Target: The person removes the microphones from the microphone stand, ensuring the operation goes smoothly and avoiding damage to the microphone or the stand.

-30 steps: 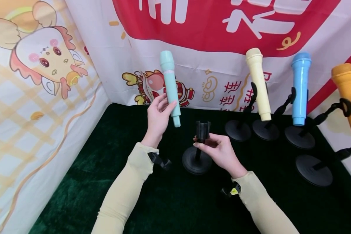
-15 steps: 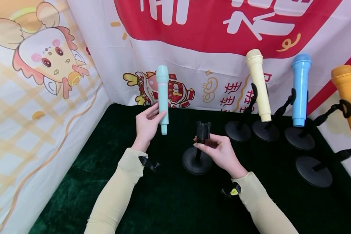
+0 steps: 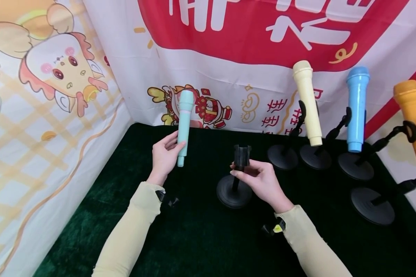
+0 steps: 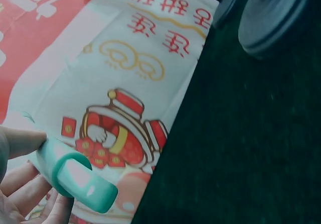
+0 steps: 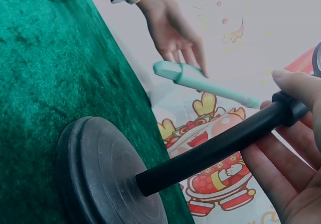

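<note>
A mint-green microphone [image 3: 184, 123] stands nearly upright in the grip of my left hand [image 3: 164, 156], pinched near its lower end and held above the cloth. In the left wrist view its narrow tail [image 4: 88, 184] points toward the camera. My right hand [image 3: 261, 179] holds a black microphone stand [image 3: 242, 156] just below its clip, and the clip has nothing in it. The stand's round base [image 5: 110, 174] shows in the right wrist view, with fingers and thumb about the upper end of the pole. Microphone and stand are apart.
On the right, cream [image 3: 308, 104], blue [image 3: 358, 109] and orange [image 3: 412, 119] microphones rest in black stands with round bases [image 3: 372, 206]. Dark green cloth [image 3: 194, 231] covers the table. A printed banner [image 3: 208, 73] hangs behind, and another patterned sheet [image 3: 55, 154] stands on the left.
My left hand has moved left and down with the mint-green microphone, which has gone from leaning left to leaning slightly right. My right hand and the stand have stayed in place.
</note>
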{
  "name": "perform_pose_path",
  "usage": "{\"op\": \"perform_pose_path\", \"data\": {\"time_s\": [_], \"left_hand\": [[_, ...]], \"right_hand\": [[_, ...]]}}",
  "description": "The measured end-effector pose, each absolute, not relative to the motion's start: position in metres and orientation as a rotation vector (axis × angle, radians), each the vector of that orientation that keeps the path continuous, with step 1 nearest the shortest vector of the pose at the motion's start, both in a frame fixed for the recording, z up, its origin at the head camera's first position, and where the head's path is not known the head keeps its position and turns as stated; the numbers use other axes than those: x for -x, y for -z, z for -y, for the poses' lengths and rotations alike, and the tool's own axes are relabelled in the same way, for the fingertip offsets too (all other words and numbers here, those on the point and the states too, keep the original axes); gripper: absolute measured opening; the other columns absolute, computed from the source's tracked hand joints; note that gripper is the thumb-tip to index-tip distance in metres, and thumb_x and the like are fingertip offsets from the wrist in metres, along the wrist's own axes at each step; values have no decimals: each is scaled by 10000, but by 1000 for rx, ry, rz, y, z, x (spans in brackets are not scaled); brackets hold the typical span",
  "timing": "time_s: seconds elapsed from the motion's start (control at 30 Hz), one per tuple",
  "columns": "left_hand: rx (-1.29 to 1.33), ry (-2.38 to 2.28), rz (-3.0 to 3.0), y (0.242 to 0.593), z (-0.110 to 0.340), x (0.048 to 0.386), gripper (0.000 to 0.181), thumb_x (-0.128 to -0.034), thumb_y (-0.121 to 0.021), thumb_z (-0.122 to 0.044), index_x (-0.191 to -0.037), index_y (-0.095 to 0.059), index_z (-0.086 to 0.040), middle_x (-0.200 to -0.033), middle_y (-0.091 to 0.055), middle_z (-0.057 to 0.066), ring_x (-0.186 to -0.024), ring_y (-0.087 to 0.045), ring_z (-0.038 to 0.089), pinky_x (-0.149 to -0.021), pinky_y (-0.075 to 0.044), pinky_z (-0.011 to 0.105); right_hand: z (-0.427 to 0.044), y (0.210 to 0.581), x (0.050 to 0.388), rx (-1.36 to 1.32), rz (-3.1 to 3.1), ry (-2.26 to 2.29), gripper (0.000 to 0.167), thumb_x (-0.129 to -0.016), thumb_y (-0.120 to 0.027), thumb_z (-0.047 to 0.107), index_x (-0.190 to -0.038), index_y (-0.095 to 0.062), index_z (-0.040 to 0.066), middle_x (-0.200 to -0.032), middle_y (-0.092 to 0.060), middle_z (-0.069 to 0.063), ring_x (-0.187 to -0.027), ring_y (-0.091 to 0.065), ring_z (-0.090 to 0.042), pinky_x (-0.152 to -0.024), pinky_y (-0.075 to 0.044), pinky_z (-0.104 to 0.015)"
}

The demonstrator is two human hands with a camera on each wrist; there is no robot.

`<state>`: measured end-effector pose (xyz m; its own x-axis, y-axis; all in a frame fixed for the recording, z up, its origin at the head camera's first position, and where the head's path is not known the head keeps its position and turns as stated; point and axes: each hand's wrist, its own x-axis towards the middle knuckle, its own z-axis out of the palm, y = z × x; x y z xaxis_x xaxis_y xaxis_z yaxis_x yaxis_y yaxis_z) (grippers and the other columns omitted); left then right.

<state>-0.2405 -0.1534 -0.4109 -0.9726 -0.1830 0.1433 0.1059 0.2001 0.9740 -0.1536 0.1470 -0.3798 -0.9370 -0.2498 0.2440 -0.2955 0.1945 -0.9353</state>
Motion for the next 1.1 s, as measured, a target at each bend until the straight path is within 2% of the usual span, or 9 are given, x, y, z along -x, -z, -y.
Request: {"op": "perform_pose_path", "data": {"time_s": [0.23, 0.53, 0.87, 1.1], "left_hand": [[-157, 1836, 2292, 426, 175, 241, 487, -947, -764, -282, -1402, -638, -164, -1297, -677, 68, -1139, -656, 188, -1002, -499, 368], [-272, 1806, 2340, 433, 198, 244, 511, -955, -754, -275, -1431, -610, -158, -1321, -662, 86, -1155, -654, 201, -1001, -499, 395], [-398, 1759, 2395, 443, 227, 243, 517, -969, -733, -273, -1450, -589, -150, -1364, -634, 100, -1198, -633, 211, -1023, -482, 407], [-469, 1734, 2391, 448, 249, 239, 546, -970, -726, -313, -1463, -574, -132, -1372, -628, 106, -1217, -615, 207, -1025, -476, 407]], "right_hand": [[-148, 386, 154, -536, 2397, -1913, 236, -929, -771, 99, -1136, -740, -10, -1073, -746, -79, -999, -713, -217, -897, -563, -325], [-153, 410, 170, -515, 2389, -1911, 205, -914, -792, 117, -1117, -769, 97, -1079, -746, -37, -1029, -705, -198, -899, -564, -336], [-147, 382, 155, -556, 2387, -1896, 208, -932, -766, 97, -1122, -749, 13, -1073, -745, -75, -1026, -705, -209, -901, -562, -328], [-148, 388, 158, -536, 2395, -1910, 209, -922, -772, 77, -1115, -749, 0, -1066, -745, -81, -1028, -705, -212, -903, -561, -332]]}}
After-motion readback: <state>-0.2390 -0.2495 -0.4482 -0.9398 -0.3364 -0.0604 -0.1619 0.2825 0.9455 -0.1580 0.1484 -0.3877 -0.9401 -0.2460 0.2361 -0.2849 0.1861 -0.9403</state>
